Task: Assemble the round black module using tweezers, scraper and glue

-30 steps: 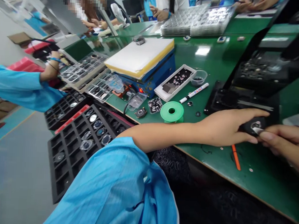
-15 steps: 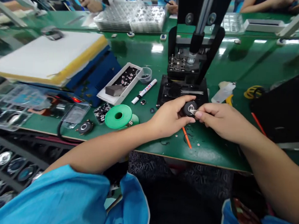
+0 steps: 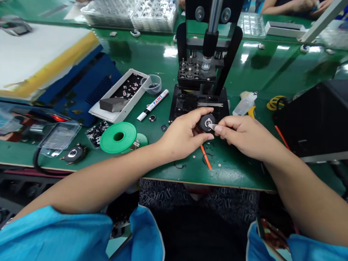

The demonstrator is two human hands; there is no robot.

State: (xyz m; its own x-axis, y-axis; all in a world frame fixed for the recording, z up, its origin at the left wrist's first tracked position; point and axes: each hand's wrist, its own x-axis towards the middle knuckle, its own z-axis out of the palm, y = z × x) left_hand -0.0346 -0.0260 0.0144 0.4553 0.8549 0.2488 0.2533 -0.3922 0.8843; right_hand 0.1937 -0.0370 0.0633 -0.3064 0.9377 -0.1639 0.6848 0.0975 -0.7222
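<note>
My left hand [image 3: 185, 133] grips a small round black part [image 3: 205, 124] by its edge, between thumb and fingers. A silvery ring and a small pinkish piece show at the centre of its face. Pinched in my right hand [image 3: 240, 133] is a small flat pale blade-like tool [image 3: 212, 126], its tip against that centre. Both hands are just in front of the black base of a press [image 3: 203, 95]. An orange stick [image 3: 206, 158] and tiny loose bits lie on the green table below them.
Left of the hands are a green spool [image 3: 108, 137], a paint marker [image 3: 152, 105], a white tray [image 3: 131, 105] of small parts and another round black part [image 3: 75, 154]. A small bottle [image 3: 244, 104] and a black box [image 3: 321, 121] are at right. Other people's hands [image 3: 305, 3] show across the table.
The whole view has shifted, so the table things and both hands appear further left. My hands keep the same hold on the round part and the blade-like tool.
</note>
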